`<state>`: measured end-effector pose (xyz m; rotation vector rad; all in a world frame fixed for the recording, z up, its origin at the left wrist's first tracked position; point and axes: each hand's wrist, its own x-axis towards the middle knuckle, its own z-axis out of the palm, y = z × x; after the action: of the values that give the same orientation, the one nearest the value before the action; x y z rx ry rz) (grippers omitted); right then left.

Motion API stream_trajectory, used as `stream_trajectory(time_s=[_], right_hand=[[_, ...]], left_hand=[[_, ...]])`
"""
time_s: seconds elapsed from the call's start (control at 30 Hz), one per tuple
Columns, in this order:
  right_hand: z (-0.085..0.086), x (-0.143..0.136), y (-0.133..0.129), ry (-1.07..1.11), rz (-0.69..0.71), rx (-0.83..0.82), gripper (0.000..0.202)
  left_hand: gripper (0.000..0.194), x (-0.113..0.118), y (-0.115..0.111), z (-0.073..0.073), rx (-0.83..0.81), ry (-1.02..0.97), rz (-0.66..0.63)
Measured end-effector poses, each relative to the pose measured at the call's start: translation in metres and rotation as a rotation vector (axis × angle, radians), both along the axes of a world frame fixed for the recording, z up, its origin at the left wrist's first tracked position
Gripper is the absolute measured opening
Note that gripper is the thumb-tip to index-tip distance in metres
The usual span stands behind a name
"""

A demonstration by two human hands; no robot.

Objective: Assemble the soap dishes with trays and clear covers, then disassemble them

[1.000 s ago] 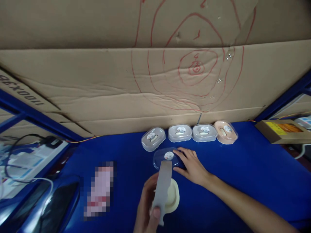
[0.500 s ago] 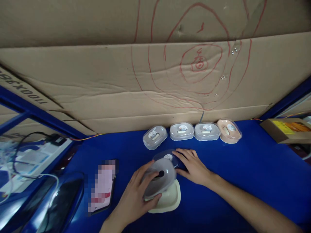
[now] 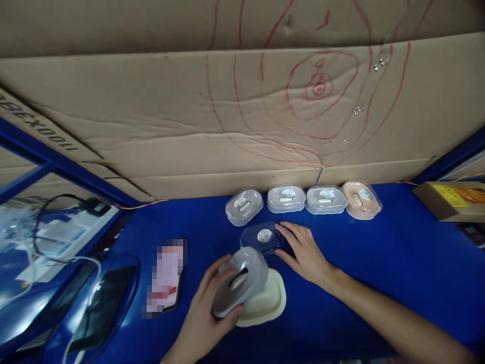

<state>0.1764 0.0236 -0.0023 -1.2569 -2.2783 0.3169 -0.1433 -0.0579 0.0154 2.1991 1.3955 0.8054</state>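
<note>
Tilted in my left hand [image 3: 214, 301] is a grey oval shell with a slot [image 3: 248, 288], fingers at its upper side and thumb below. It hangs over the left part of a cream tray [image 3: 275, 306] lying on the blue surface. Behind it lies a clear oval lid [image 3: 248, 237] with a round sticker. My right hand [image 3: 303, 250] pinches the right edge of that lid between fingers and thumb.
Along the cardboard wall [image 3: 212, 167] stand several lidded cases, such as a grey one [image 3: 286, 202] and a peach one [image 3: 366, 207]. A phone [image 3: 166, 278] lies left, near cables and blue glossy objects. A cardboard box [image 3: 450, 207] stands right.
My left hand has moved the grey shell a little left and down, tilting it more, so more of the lid and tray shows. The view has shifted slightly.
</note>
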Motion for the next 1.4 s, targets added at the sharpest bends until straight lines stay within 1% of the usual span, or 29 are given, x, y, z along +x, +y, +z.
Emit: stream_trajectory(time_s=[0.03,0.07,0.1,0.17,0.2,0.27,0.37,0.43,0.53,0.6,0.67,0.73,0.83,0.97,1.07,1.2,1.3,1.33,1.4], right_hand=[[0.003,0.0,-0.004,0.025,0.054,0.005,0.054],[0.005,-0.001,-0.009,0.038,0.141,0.007,0.054],[0.007,-0.003,-0.015,0.033,0.247,0.005,0.058],[0.007,-0.01,-0.027,-0.02,0.446,-0.012,0.073],[0.005,-0.013,-0.033,-0.052,0.512,-0.026,0.081],[0.001,-0.02,-0.04,-0.097,0.576,-0.07,0.088],[-0.006,-0.023,-0.042,-0.092,0.57,-0.085,0.09],[-0.008,-0.02,-0.038,-0.048,0.542,-0.049,0.094],[-0.007,-0.011,-0.031,0.077,0.498,0.039,0.095],[-0.006,-0.006,-0.027,0.147,0.467,0.1,0.093],[-0.005,-0.003,-0.024,0.17,0.452,0.129,0.088],[-0.004,-0.003,-0.023,0.164,0.456,0.115,0.083],[-0.002,-0.004,-0.022,0.137,0.46,0.062,0.075],[0.001,-0.007,-0.022,0.111,0.485,0.008,0.073],[0.005,-0.008,-0.022,0.132,0.503,-0.04,0.07],[0.013,-0.011,-0.022,0.122,0.537,-0.095,0.063],[0.015,-0.011,-0.022,0.114,0.545,-0.068,0.06],[0.014,-0.011,-0.023,0.114,0.553,-0.045,0.061],[0.009,-0.01,-0.024,0.11,0.578,0.015,0.07]], left_hand=[[0.05,-0.005,0.002,0.0,0.02,0.017,0.037],[0.049,-0.011,0.004,0.0,0.04,0.034,0.076],[0.048,-0.017,0.006,0.0,0.056,0.049,0.113],[0.049,-0.027,0.009,-0.001,0.074,0.062,0.174],[0.05,-0.031,0.009,-0.001,0.079,0.059,0.201],[0.052,-0.038,0.007,-0.004,0.084,0.035,0.248],[0.059,-0.038,-0.003,-0.009,0.054,-0.008,0.277],[0.065,-0.031,-0.01,-0.012,0.018,-0.02,0.246],[0.074,-0.011,-0.016,-0.013,-0.028,-0.018,0.096],[0.08,0.003,-0.015,-0.011,-0.081,-0.007,-0.013],[0.086,0.014,-0.012,-0.008,-0.129,0.015,-0.077],[0.089,0.02,-0.008,-0.007,-0.14,0.044,-0.105],[0.092,0.022,-0.005,-0.007,-0.115,0.081,-0.133],[0.097,0.02,-0.007,-0.007,-0.101,0.123,-0.129],[0.1,0.021,-0.007,-0.003,-0.126,0.148,-0.145],[0.099,0.024,-0.006,0.004,-0.161,0.151,-0.191],[0.102,0.024,-0.007,0.006,-0.183,0.144,-0.199],[0.103,0.024,-0.008,0.006,-0.187,0.145,-0.199],[0.101,0.024,-0.011,0.007,-0.181,0.147,-0.2]])
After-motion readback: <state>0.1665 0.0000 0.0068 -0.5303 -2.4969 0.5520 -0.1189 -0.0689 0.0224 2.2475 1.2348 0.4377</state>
